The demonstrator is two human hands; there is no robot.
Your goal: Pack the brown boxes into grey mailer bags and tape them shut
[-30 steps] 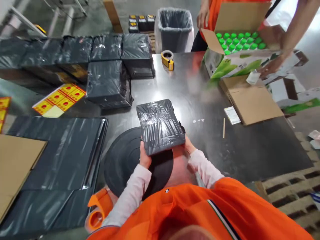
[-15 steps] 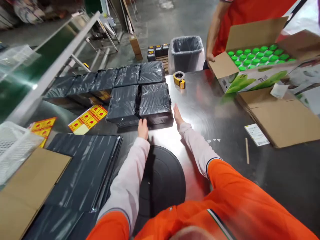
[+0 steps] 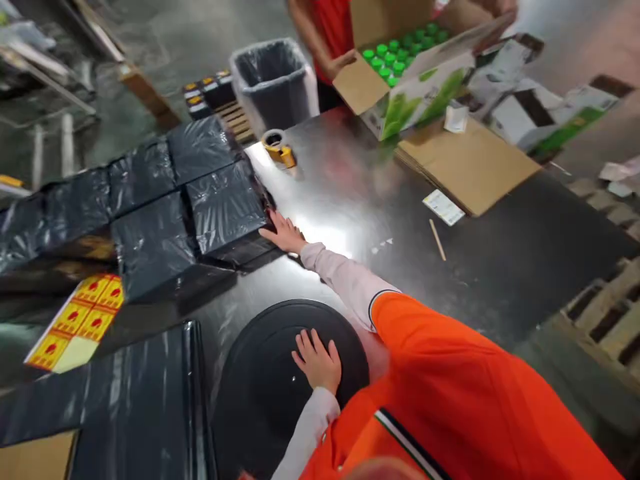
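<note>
While the left hand lies with fingers spread on a round black disc at lower centre, the right hand stretches out open, its fingertips touching a black plastic-wrapped packet; that packet sits among others left of centre, near a yellow tape dispenser.

The co-worker (only torso and arm) is cut off above; a carton flap hides some green caps.
</note>
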